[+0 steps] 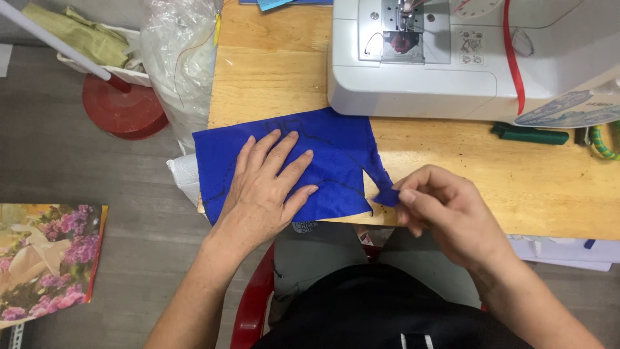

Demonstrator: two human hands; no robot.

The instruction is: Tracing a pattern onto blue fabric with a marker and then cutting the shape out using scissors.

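Observation:
A piece of blue cloth (336,145) with dark drawn lines lies flat on the wooden table (452,168), in front of a white sewing machine (452,58). My left hand (266,187) rests palm down on the cloth, fingers spread, pressing it flat. My right hand (445,210) pinches the cloth's lower right corner between thumb and fingers, near the table's front edge.
A green tool (529,134) lies on the table right of the cloth. A clear plastic bag (181,58) and a red round base with a white pole (123,106) stand left of the table. A flower picture (48,258) lies on the floor. I sit on a red chair (252,304).

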